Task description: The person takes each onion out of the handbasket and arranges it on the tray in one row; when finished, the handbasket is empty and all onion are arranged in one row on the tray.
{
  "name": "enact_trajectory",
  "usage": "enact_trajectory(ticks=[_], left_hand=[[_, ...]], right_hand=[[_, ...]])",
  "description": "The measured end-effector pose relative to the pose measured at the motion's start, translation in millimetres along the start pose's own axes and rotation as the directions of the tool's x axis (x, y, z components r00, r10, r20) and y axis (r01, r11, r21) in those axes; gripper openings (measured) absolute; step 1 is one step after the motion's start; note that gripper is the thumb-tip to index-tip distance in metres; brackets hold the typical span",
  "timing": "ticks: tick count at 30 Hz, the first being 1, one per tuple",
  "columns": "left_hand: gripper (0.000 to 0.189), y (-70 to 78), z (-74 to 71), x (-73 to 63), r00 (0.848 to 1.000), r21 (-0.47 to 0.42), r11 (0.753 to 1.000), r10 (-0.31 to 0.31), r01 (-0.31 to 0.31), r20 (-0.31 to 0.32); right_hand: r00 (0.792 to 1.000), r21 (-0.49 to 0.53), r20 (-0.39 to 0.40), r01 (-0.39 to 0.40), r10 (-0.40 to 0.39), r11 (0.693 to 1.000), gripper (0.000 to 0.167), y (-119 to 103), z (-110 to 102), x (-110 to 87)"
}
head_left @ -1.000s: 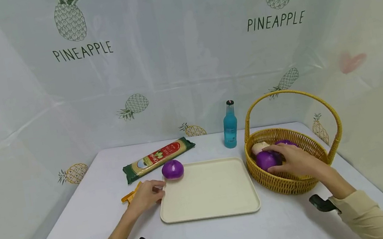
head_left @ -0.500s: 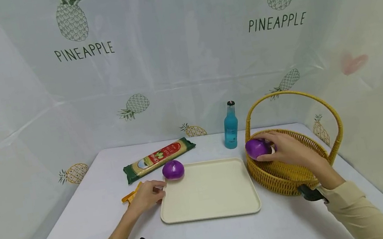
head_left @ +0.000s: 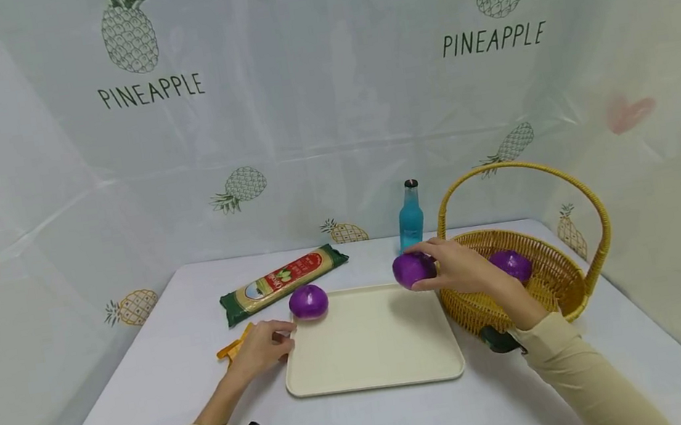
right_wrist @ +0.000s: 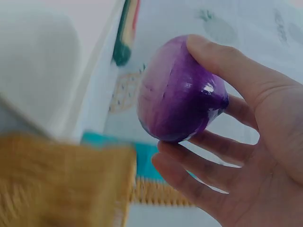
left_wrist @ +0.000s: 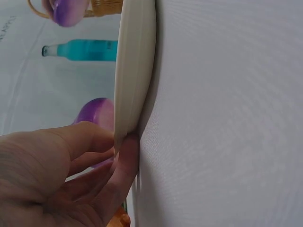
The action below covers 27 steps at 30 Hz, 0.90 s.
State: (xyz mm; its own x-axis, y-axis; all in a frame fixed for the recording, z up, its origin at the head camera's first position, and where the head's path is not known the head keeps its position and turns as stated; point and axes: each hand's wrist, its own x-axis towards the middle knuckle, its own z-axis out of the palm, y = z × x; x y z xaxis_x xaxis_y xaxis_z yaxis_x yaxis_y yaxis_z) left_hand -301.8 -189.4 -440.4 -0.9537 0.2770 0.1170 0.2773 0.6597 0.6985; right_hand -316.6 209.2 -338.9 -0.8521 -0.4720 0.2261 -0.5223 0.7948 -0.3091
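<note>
My right hand (head_left: 454,265) grips a purple onion (head_left: 414,270) and holds it in the air above the tray's back right corner. In the right wrist view the thumb lies on one side of the onion (right_wrist: 182,92) and fingers on the other. My left hand (head_left: 263,349) pinches the left rim of the cream tray (head_left: 370,344); the left wrist view shows the thumb on top of the rim and a finger beneath. Another purple onion (head_left: 308,302) sits at the tray's back left corner. One more onion (head_left: 511,265) lies in the wicker basket (head_left: 562,282).
Behind the tray lies a green-ended pasta packet (head_left: 285,283). A bottle of blue drink (head_left: 410,224) stands upright at the back. The basket's tall handle (head_left: 591,201) arches up on the right. Beside my left hand is a partly hidden orange object (head_left: 229,350).
My right hand has lifted the onion out of the basket and carried it left, over the tray's edge. The left hand has stayed at the tray's rim.
</note>
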Motion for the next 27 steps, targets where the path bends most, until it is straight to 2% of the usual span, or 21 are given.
enact_trajectory(ticks=[7, 14, 20, 27], left_hand=[[0.034, -0.9, 0.6, -0.1, 1.0, 0.006, 1.0, -0.011, 0.011, -0.001], [0.033, 1.6, 1.1, 0.7, 1.0, 0.012, 1.0, -0.008, 0.008, -0.006], [0.033, 3.5, -0.1, 2.1, 1.0, 0.009, 1.0, 0.0, 0.0, -0.006], [0.034, -1.0, 0.8, -0.3, 1.0, 0.024, 1.0, 0.002, -0.002, -0.003]], right_hand=[[0.996, 0.031, 0.061, 0.063, -0.065, 0.998, 0.067, -22, 33, 36.8], [0.989, 0.025, 0.146, 0.033, -0.037, 0.999, 0.066, -44, 57, 67.9], [0.983, 0.022, 0.184, 0.013, -0.017, 1.0, 0.064, -52, 69, 81.8], [0.981, -0.004, 0.192, 0.022, -0.021, 1.0, 0.062, -53, 85, 86.5]])
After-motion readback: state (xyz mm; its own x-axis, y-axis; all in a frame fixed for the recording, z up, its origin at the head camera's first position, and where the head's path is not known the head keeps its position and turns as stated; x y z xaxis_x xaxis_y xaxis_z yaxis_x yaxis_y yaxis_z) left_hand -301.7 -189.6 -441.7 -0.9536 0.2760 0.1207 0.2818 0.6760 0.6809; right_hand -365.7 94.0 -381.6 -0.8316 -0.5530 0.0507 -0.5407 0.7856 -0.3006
